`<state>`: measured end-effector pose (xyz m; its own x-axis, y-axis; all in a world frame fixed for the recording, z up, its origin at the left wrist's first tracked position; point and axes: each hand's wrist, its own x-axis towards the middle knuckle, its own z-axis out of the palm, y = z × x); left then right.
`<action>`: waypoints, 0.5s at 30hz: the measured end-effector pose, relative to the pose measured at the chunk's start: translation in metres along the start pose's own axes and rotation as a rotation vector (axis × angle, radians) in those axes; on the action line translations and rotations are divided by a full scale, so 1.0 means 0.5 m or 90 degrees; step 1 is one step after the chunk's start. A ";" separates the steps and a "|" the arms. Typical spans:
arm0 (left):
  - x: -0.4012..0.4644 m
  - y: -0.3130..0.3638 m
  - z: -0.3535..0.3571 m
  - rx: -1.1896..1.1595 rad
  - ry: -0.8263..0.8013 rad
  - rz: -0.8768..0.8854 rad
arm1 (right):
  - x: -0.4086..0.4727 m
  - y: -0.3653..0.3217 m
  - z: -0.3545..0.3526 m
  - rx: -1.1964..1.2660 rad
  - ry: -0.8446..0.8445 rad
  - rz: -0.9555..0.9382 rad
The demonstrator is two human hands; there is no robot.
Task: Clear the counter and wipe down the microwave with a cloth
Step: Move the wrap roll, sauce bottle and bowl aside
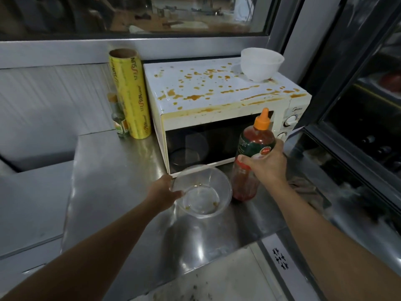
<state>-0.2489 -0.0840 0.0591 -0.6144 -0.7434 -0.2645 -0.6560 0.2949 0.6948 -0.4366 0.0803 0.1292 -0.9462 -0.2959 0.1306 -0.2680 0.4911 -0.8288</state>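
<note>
A white microwave [208, 92] stands on the steel counter [112, 170], its top spattered with orange-brown sauce. A white bowl [261, 64] sits on its back right corner. In front of its door, my left hand [165, 192] grips the rim of a clear plastic bowl [204, 192] with sauce traces inside. My right hand [264, 164] is wrapped round a red sauce bottle [251, 157] with an orange cap, standing on the counter beside the bowl. A brownish cloth [303, 187] lies on the counter behind my right wrist.
A yellow roll of cling film [130, 94] stands upright left of the microwave, with a small glass bottle [118, 118] behind it. A glass-fronted fridge [368, 127] is close on the right. A window ledge runs along the back.
</note>
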 end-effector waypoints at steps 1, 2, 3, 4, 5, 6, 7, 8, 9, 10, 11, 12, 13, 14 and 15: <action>0.001 -0.002 0.006 -0.001 -0.002 -0.003 | -0.002 -0.001 0.003 0.000 0.000 -0.002; 0.003 -0.003 0.013 -0.004 -0.003 -0.002 | -0.004 -0.003 0.006 0.002 0.001 -0.006; 0.005 -0.005 0.019 -0.007 -0.004 -0.008 | -0.007 -0.004 0.008 0.005 0.001 -0.009; 0.008 -0.008 0.025 -0.010 -0.003 -0.018 | -0.010 -0.005 0.010 0.007 0.001 -0.012; 0.011 -0.010 0.029 -0.015 0.000 -0.031 | -0.012 -0.006 0.011 0.008 0.002 -0.015; 0.014 -0.013 0.032 -0.022 0.002 -0.044 | -0.014 -0.007 0.012 0.007 0.002 -0.017; 0.016 -0.015 0.034 -0.029 0.004 -0.053 | -0.016 -0.008 0.012 0.006 0.004 -0.019; 0.014 -0.015 0.034 -0.029 0.003 -0.055 | -0.018 -0.009 0.012 0.006 0.005 -0.021; 0.012 -0.015 0.033 -0.019 0.001 -0.057 | -0.020 -0.010 0.011 0.004 0.005 -0.022; 0.010 -0.016 0.032 -0.008 0.000 -0.060 | -0.022 -0.012 0.010 0.003 0.006 -0.023; 0.007 -0.018 0.029 -0.003 0.002 -0.065 | -0.025 -0.014 0.009 0.003 0.007 -0.024; 0.005 -0.019 0.026 -0.008 0.002 -0.074 | -0.028 -0.017 0.007 0.005 0.008 -0.025; 0.003 -0.022 0.022 -0.024 0.002 -0.085 | -0.031 -0.020 0.006 0.006 0.008 -0.027; 0.000 -0.026 0.016 -0.041 0.005 -0.097 | -0.034 -0.023 0.005 0.007 0.006 -0.028; -0.003 -0.029 0.009 -0.053 0.011 -0.106 | -0.039 -0.027 0.006 0.009 0.001 -0.030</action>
<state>-0.2403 -0.0846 0.0463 -0.4919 -0.7881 -0.3701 -0.7095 0.1164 0.6950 -0.4141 0.0770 0.1362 -0.9330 -0.3169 0.1703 -0.3094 0.4654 -0.8292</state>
